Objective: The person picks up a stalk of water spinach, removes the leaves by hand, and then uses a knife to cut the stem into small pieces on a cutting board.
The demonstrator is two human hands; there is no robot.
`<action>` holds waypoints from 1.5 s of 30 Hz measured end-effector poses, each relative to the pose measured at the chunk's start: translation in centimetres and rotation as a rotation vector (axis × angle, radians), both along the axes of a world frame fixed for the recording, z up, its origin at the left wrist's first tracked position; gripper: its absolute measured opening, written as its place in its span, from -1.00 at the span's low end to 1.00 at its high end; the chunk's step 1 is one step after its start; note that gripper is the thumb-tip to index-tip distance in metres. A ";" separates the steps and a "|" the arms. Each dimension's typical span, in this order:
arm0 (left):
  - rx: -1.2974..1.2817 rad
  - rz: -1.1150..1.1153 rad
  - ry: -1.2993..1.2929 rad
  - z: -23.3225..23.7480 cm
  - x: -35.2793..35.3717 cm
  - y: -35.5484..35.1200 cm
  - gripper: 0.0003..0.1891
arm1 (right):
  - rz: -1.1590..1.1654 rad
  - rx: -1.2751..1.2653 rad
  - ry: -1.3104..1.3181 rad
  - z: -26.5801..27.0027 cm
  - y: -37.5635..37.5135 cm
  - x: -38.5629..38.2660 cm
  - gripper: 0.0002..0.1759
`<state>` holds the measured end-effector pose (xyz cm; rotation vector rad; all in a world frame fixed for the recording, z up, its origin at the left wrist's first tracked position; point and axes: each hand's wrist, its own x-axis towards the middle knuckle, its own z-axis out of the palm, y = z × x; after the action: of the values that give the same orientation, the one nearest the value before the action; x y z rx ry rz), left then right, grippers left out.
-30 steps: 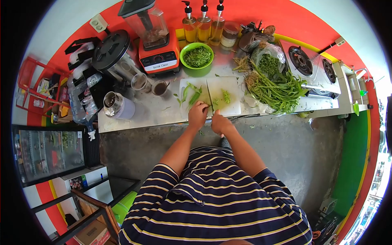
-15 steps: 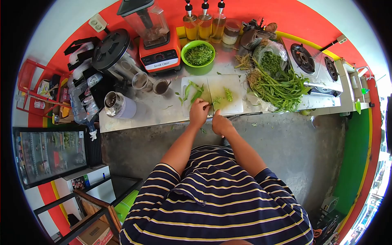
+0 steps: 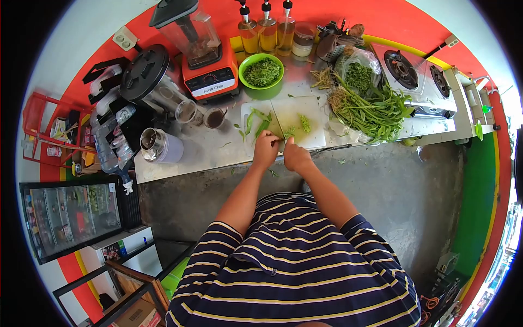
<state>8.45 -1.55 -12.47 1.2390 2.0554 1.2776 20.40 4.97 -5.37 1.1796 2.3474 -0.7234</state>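
On the white cutting board (image 3: 314, 107), my left hand (image 3: 265, 149) is closed, its fingers pressing down green stalks near the board's front edge. Just to its right, my right hand (image 3: 297, 156) grips a knife (image 3: 280, 125) whose thin blade points away from me over the board. Small chopped green pieces (image 3: 304, 123) lie right of the blade. Longer cut leaves (image 3: 263, 122) rest on the left part of the board. The ends of the stalks under my left fingers are mostly hidden.
Behind the board stands a green bowl (image 3: 262, 87) of chopped greens. A large bunch of leafy greens (image 3: 376, 114) lies to the right, before a gas stove (image 3: 417, 82). An orange blender (image 3: 210, 82), cups and a steel-topped container (image 3: 162, 146) stand left.
My right hand has shifted slightly up and toward my left hand with the knife. The whole view has turned a little; the board and chopped greens look much the same.
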 end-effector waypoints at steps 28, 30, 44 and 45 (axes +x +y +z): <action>0.014 0.138 -0.114 -0.3 0.9 0.1 -0.89 | -0.017 0.029 -0.043 0.4 -1.5 0.1 -0.51; 0.017 0.166 -0.078 -0.5 1.3 -0.5 -0.88 | -0.051 -0.002 -0.043 0.4 -2.5 0.6 -0.51; 0.086 0.143 0.002 -1.2 1.1 -1.1 -0.91 | -0.044 -0.009 -0.009 -0.8 -3.1 0.4 -0.54; 0.088 0.148 0.001 -1.0 1.0 -1.0 -0.91 | -0.036 0.031 -0.011 -0.9 -3.3 0.2 -0.54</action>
<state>9.47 -2.52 -13.49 1.1425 2.1460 1.4481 20.60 1.67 -6.27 1.2389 2.3420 -0.6935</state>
